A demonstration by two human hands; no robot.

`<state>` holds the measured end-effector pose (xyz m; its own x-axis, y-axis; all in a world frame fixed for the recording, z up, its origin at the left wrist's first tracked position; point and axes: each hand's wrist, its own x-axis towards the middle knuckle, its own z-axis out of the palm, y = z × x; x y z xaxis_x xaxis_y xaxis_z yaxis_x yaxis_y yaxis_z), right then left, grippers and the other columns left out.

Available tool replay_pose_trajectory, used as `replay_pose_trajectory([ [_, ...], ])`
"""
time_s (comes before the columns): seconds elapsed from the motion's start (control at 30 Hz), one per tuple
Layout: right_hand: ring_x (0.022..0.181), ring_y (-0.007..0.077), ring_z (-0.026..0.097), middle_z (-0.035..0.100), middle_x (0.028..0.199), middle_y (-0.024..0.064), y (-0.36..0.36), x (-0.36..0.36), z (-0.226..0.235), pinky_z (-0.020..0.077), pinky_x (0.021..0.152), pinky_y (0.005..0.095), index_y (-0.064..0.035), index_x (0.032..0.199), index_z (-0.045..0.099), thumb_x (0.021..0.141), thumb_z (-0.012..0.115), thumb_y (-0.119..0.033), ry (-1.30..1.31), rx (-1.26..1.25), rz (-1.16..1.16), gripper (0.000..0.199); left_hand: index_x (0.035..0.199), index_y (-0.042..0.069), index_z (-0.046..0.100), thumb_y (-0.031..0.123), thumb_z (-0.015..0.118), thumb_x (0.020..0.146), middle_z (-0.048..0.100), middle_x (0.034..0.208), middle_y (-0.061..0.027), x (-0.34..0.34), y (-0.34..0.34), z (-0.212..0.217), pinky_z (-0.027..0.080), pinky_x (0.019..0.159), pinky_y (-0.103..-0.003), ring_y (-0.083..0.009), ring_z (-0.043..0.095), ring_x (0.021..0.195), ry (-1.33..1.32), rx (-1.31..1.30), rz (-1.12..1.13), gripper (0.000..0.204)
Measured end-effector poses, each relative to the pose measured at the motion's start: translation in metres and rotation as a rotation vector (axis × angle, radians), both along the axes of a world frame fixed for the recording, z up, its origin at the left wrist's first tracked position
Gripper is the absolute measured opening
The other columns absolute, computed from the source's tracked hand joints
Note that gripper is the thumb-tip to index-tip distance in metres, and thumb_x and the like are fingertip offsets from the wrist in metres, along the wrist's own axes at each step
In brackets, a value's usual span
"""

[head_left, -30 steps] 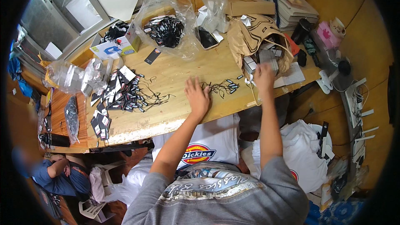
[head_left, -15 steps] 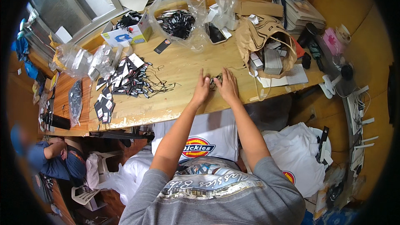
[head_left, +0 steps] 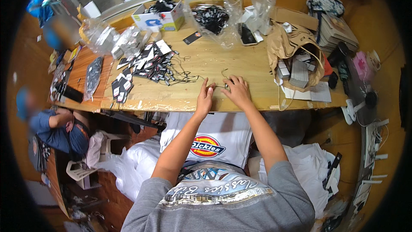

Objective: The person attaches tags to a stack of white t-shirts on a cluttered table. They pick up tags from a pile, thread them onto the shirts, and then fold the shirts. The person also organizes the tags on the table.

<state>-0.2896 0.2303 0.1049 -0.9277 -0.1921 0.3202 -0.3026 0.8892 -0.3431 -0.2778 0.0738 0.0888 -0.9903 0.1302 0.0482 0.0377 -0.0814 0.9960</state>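
At the front middle of the wooden table, my left hand (head_left: 206, 98) rests on its edge, fingers stretched forward and thumb apart. My right hand (head_left: 238, 91) lies just to its right with bent fingers, their tips closed on a thin black cord (head_left: 219, 87). The cord runs across the gap toward my left hand; its ends are hard to make out. Left of my hands is a heap of black tags (head_left: 148, 66) with white labels and loose black strings spreading toward me. A smaller group of tags (head_left: 122, 87) lies nearer the edge.
Behind stand a white box (head_left: 159, 19) of black items, a clear bag (head_left: 231, 30) around more tags, and a phone (head_left: 247, 34). A brown paper bag (head_left: 277, 45) of small boxes stands right. White shirts (head_left: 236, 129) lie below the edge. A person (head_left: 60, 124) sits at left.
My hands have come slightly apart, and my right fingers have bent onto the cord. The whole view has shifted, so the table sits farther right and lower at its left end.
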Motion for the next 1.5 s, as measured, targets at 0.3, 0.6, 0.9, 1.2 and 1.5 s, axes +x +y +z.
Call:
replay_pose_trajectory([
  [0.3,0.046,0.0249,0.049,0.054,0.060,0.0099,0.024,-0.049,-0.019,0.0421,0.047,0.0357,-0.0040,0.066,0.052,0.074,0.051,-0.029,0.022,-0.353,-0.268,0.027,0.122,0.005,0.031,0.013,0.037,0.085,0.052,0.103,-0.0141,0.017,-0.056,0.023,0.034,0.084,-0.027,-0.0168,0.047,0.095,0.156,-0.218,0.168,0.038],
  [0.6,0.036,0.0084,0.028,0.032,0.045,-0.0041,0.071,-0.061,0.019,0.0248,0.034,0.0219,-0.0155,0.060,0.038,0.080,0.047,-0.030,-0.604,-2.014,-0.123,0.026,0.110,0.004,0.043,0.011,0.040,0.084,0.057,0.081,-0.0073,0.015,-0.192,0.040,0.041,0.065,-0.023,-0.0114,0.051,0.071,0.208,-0.308,0.525,0.027],
  [0.9,0.036,0.0065,0.026,0.031,0.047,-0.0030,-0.002,-0.054,0.114,0.0235,0.033,0.0185,-0.0126,0.065,0.038,0.085,0.039,-0.026,-0.672,-1.899,0.032,0.025,0.087,0.000,0.055,-0.004,0.044,0.074,0.051,0.076,-0.0076,-0.014,-0.358,0.048,0.041,0.058,-0.025,-0.0152,0.051,0.068,0.313,-0.487,1.059,0.017],
  [1.2,0.036,0.0057,0.025,0.032,0.048,-0.0028,-0.156,-0.086,0.167,0.0223,0.031,0.0173,-0.0116,0.063,0.037,0.084,0.039,-0.028,-0.860,-1.841,0.174,0.027,0.070,0.001,0.050,-0.001,0.051,0.061,0.047,0.078,-0.0110,-0.060,-0.593,0.043,0.038,0.069,-0.035,-0.0293,0.046,0.079,0.216,-1.136,1.285,0.010],
  [1.5,0.036,0.0062,0.023,0.029,0.046,-0.0038,-0.295,-0.126,0.184,0.0217,0.032,0.0189,-0.0126,0.062,0.035,0.083,0.041,-0.027,-1.196,-1.624,0.176,0.027,0.093,0.009,0.060,0.009,0.055,0.069,0.044,0.109,-0.0135,-0.144,-0.620,0.034,0.035,0.083,-0.039,-0.0287,0.040,0.100,-0.071,-1.195,1.103,0.024],
])
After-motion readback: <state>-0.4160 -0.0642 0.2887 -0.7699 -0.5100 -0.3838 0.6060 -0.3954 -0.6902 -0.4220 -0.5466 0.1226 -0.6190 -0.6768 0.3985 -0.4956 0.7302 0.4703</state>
